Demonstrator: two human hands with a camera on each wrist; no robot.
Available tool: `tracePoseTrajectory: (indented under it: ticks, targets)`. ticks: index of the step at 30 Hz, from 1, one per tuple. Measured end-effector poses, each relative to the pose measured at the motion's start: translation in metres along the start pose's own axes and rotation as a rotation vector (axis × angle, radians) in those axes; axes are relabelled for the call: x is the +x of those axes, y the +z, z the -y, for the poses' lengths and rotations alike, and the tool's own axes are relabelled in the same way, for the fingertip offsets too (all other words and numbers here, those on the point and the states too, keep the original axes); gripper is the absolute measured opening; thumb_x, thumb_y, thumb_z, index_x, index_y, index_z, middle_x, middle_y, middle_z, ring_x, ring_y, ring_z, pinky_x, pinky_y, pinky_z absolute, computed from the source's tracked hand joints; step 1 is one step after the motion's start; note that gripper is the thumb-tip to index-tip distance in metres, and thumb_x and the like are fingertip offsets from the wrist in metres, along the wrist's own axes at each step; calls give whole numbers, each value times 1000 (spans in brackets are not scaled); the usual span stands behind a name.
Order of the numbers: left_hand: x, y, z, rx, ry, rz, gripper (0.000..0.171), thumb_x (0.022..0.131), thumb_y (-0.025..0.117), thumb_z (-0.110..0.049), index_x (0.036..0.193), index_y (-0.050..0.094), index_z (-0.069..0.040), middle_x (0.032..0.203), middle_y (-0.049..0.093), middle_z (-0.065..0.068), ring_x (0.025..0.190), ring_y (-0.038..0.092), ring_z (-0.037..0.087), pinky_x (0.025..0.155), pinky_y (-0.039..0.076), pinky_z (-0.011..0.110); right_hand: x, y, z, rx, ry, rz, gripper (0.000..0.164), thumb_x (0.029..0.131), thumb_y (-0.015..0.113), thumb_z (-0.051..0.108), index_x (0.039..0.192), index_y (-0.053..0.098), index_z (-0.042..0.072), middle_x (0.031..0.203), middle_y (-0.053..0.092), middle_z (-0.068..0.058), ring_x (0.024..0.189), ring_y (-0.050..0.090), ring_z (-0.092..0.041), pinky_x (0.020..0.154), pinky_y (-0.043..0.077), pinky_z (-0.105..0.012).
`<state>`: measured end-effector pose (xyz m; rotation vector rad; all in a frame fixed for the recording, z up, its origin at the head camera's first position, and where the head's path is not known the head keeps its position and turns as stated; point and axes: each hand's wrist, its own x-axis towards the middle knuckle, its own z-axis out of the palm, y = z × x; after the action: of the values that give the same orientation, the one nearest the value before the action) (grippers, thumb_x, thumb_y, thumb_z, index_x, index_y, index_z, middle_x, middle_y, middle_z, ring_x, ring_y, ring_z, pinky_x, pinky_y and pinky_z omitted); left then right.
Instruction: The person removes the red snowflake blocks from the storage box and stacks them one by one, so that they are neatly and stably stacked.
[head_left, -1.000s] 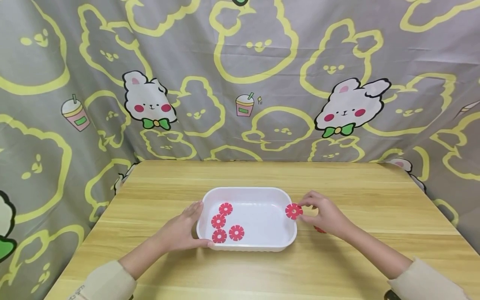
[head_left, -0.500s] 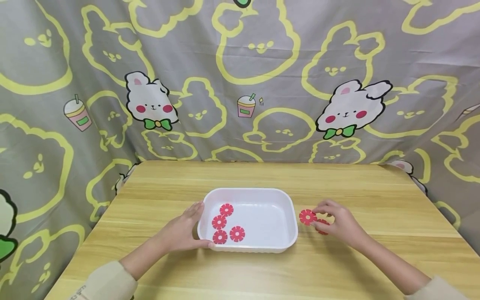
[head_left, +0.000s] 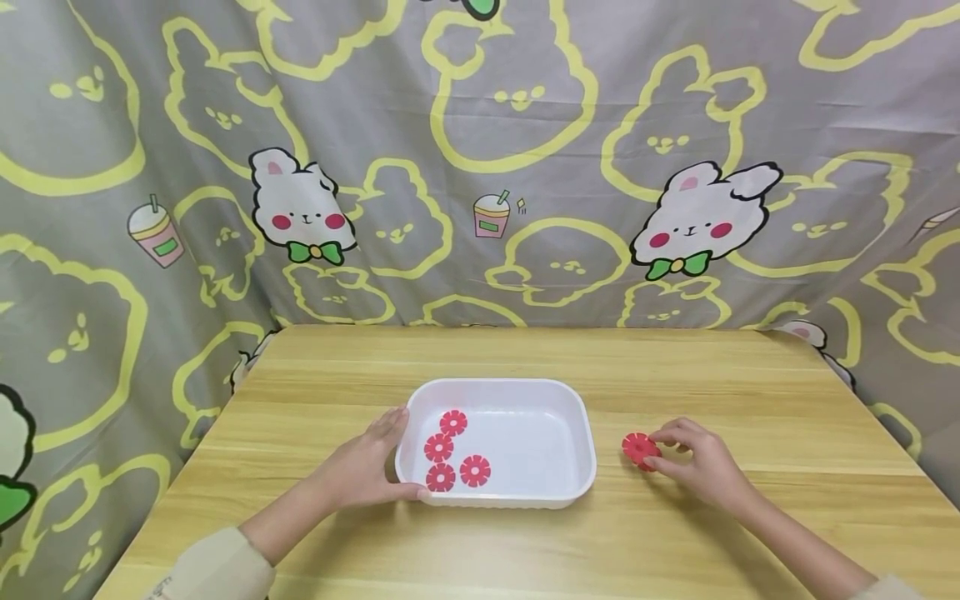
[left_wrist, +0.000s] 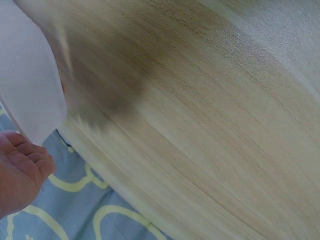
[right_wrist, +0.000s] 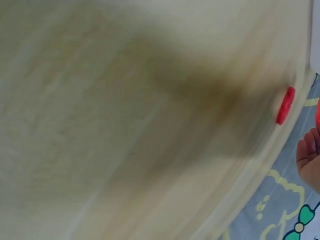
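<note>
My left hand (head_left: 363, 468) holds the left end of a white plastic tray (head_left: 536, 504), fingers at its outer left side and thumb at the front corner. Inside the tray, on the left, lie several red notched plastic discs (head_left: 475, 471), shaped like flowers. Right of the tray, my right hand (head_left: 701, 461) pinches another red notched disc (head_left: 636, 444) between thumb and fingers. In the right wrist view one red disc (right_wrist: 285, 106) lies on the table, apart from the red edge at my fingers. From the head view, the held disc mostly covers it.
A light wood-grain table (head_left: 337, 358) bears everything. Behind and beside it hangs a grey curtain (head_left: 465, 283) with yellow outlines and white rabbits.
My right hand has carried its disc from the tray's right rim, rightward and nearer, to over the disc on the table. The left hand and tray have stayed put.
</note>
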<state>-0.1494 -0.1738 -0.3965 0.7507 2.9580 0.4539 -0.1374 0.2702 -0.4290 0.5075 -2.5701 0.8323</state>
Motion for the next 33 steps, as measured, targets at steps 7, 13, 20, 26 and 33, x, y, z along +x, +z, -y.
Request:
tracePoseTrajectory:
  ticks: [7, 13, 20, 26, 33]
  targets:
    - [0, 1, 1, 14, -11, 12, 113, 67, 64, -70, 140, 30, 10, 146, 32, 25, 134, 34, 40, 101, 41, 51, -7, 3, -9, 35, 77, 22, 21, 64, 80, 3, 83, 70, 6, 81, 65, 0, 74, 53, 0, 60, 50, -20]
    - [-1, 1, 1, 4, -10, 5, 113, 67, 64, -70, 140, 30, 10, 146, 32, 26, 134, 34, 40, 100, 42, 51, -11, 5, -15, 69, 191, 62, 22, 69, 79, 7, 88, 70, 4, 85, 66, -2, 75, 54, 4, 62, 51, -18]
    - [-1, 0, 0, 16, -3, 5, 112, 68, 64, -69, 139, 31, 10, 146, 33, 26, 134, 34, 40, 101, 41, 51, -16, 9, -21, 82, 258, 74, 21, 71, 78, 9, 90, 70, 4, 87, 67, -4, 75, 53, 8, 62, 51, -16]
    - [0, 0, 1, 11, 4, -1, 111, 68, 65, -68, 139, 31, 10, 146, 32, 26, 134, 34, 41, 101, 41, 52, -17, 11, -22, 87, 258, 56, 20, 72, 77, 8, 91, 70, 4, 87, 66, -5, 75, 53, 9, 60, 51, -16]
    - [0, 0, 1, 10, 0, 5, 112, 68, 64, -69, 140, 30, 10, 146, 31, 26, 134, 33, 40, 101, 41, 52, -18, 12, -21, 64, 262, 43, 22, 70, 78, 8, 90, 71, 4, 86, 66, -4, 74, 52, 8, 60, 49, -16]
